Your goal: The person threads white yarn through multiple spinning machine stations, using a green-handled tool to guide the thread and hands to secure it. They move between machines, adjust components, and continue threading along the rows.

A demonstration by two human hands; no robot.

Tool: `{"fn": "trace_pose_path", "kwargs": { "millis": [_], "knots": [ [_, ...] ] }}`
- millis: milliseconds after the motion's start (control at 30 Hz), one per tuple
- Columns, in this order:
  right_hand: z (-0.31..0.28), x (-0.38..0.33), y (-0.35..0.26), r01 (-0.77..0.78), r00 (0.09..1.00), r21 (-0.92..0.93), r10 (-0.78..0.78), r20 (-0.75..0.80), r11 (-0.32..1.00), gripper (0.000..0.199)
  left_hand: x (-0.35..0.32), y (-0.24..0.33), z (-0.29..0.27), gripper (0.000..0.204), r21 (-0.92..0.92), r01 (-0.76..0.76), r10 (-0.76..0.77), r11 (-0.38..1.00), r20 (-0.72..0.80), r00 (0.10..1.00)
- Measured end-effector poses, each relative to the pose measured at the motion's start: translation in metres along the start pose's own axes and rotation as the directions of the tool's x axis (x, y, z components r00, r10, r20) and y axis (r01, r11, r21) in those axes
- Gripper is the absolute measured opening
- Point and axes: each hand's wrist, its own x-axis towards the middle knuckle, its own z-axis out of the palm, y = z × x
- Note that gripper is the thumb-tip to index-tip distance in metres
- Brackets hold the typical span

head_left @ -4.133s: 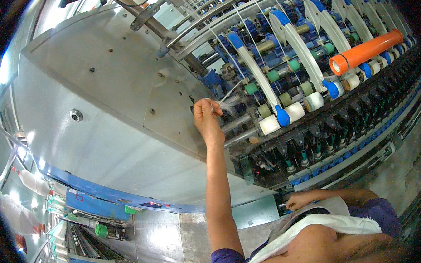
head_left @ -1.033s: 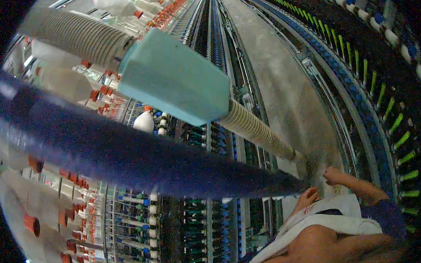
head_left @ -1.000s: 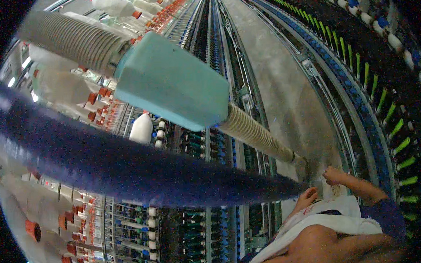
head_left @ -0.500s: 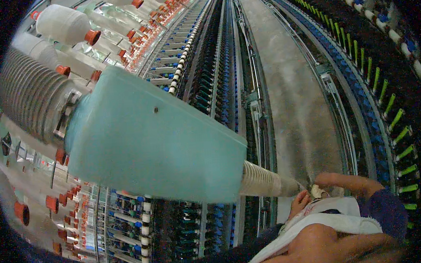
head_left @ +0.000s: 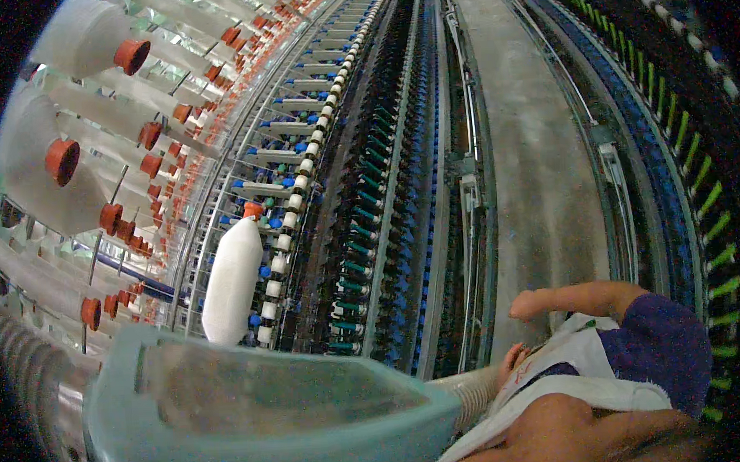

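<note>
The pale teal housing point(head_left: 263, 421) fills the lower left of the view; it is a box-shaped duct piece, and its inside is not visible, so its contents cannot be told. A ribbed beige hose point(head_left: 472, 386) leaves its right end and runs toward the person's torso. A second ribbed hose section point(head_left: 26, 374) enters the housing from the far left.

The right hand point(head_left: 526, 306) is loosely closed at the end of a bent forearm, above the white cloth point(head_left: 578, 362) worn across the chest. Whether this grip holds anything cannot be told. The left hand point(head_left: 511, 362) shows only as fingers just beside the hose end and the cloth edge; whether it is touching the hose or holding anything cannot be told.

The hose end lies just beside the left hand and below the right hand; the housing lies left of both.

A full white yarn bobbin point(head_left: 232, 282) stands tilted above the housing, against the spinning frame point(head_left: 359, 190). Large white roving packages with red-orange end caps point(head_left: 73, 154) hang in rows at the upper left. A grey aisle floor point(head_left: 532, 139) runs between the frame and a second row of machines point(head_left: 676, 165) on the right.
</note>
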Motion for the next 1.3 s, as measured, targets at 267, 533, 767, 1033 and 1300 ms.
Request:
{"fn": "trace_pose_path", "kwargs": {
  "millis": [267,533,767,1033,1300],
  "knots": [
    [-0.055,0.025,0.063,0.149,0.988,-0.047,-0.147,0.053,0.988,0.019,0.058,0.047,0.031,0.038,0.031,0.084,-0.068,0.996,-0.353,0.933],
    [-0.1,0.056,0.133,0.26,0.964,-0.089,-0.254,0.076,0.961,0.016,0.104,0.077,0.048,0.036,0.184,0.005,0.077,0.983,-0.438,0.896],
    [-0.134,0.118,0.078,0.37,0.926,-0.019,-0.366,0.093,0.929,0.013,0.071,0.078,0.018,0.036,0.209,0.144,0.009,0.967,-0.597,0.802],
    [-0.314,0.206,0.0,0.307,0.734,-0.537,-0.554,-0.392,0.786,0.03,0.018,0.06,-0.06,0.035,0.205,0.158,0.059,0.966,-0.769,0.636],
    [-0.54,0.269,-0.017,0.108,-0.025,-0.636,-0.638,-0.77,0.764,0.034,-0.003,0.045,-0.096,0.035,0.25,0.333,0.077,0.909,-0.887,0.456]
  ]
}}
